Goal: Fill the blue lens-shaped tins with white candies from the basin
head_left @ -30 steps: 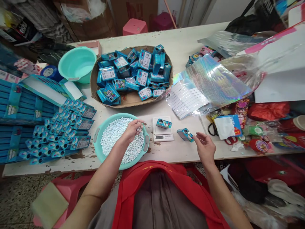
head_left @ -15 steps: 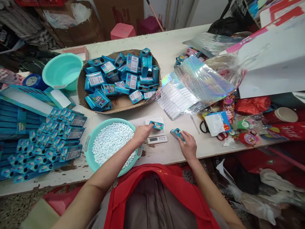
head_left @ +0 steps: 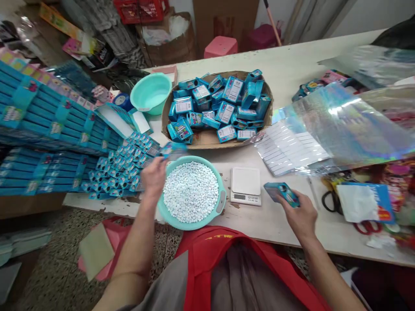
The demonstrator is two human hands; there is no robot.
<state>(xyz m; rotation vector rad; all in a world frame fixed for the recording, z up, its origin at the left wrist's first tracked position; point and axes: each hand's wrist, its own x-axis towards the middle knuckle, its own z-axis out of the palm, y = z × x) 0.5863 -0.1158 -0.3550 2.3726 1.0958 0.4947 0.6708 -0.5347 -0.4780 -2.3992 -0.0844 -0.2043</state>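
While your left hand (head_left: 153, 178) grips a blurred blue box (head_left: 175, 150) at eleven o'clock of the bowl (head_left: 189, 226), your right hand's (head_left: 302, 214) fingers pinch the near end of a second blue box (head_left: 282, 190), probably to leave its round hole uncovered. At its nine o'clock sits the scale (head_left: 245, 181), seemingly placed for both hands. The bowl, holding white pellets (head_left: 191, 192), stands between left hand and scale, partly in the way. Stacked boxes (head_left: 121, 168) lie at its ten o'clock; scissors (head_left: 335, 198) crowd your right hand's two o'clock.
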